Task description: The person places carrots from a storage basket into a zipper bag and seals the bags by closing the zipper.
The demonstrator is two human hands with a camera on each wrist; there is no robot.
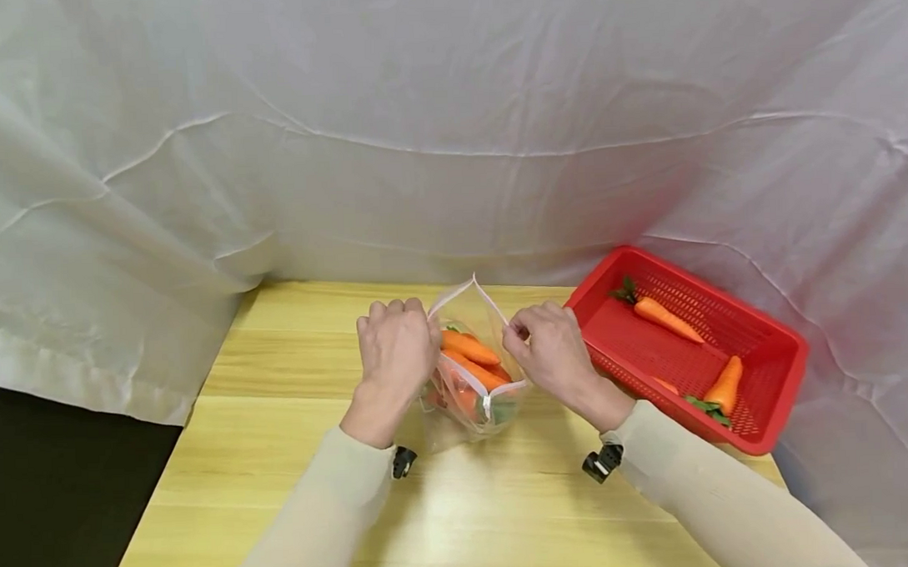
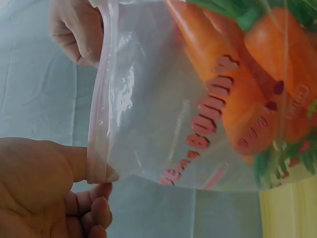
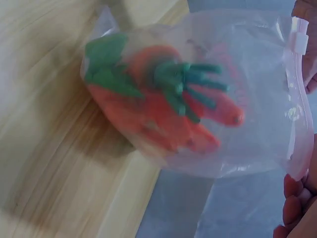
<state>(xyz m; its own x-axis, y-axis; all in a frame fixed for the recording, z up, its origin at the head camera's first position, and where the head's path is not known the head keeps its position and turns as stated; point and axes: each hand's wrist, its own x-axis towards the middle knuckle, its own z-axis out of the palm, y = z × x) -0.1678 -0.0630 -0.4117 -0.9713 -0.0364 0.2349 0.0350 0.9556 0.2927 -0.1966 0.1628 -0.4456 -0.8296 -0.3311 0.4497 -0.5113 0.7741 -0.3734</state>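
A clear zip bag [image 1: 459, 438] with a pink-white rim hangs spread at the mouth between my two hands. My left hand [image 1: 396, 352] pinches the rim at one side, thumb on the near face in the left wrist view. On the opposite side, my right hand [image 1: 552, 347] pinches the rim between thumb and curled fingers. Several orange carrots [image 1: 469, 347] with green tops lie inside the bag. Pink lettering [image 2: 203, 119] is printed on its face. A white zip slider [image 3: 299, 43] sits on the rim, towards my left hand in the right wrist view.
A red perforated plastic basket [image 1: 791, 380] stands at the right of the wooden table [image 1: 272, 457]. Inside it lie a carrot [image 1: 667, 319] at the back, another carrot [image 1: 725, 384] at the front, and a partly hidden orange piece. A pale sheet [image 1: 421, 193] hangs behind.
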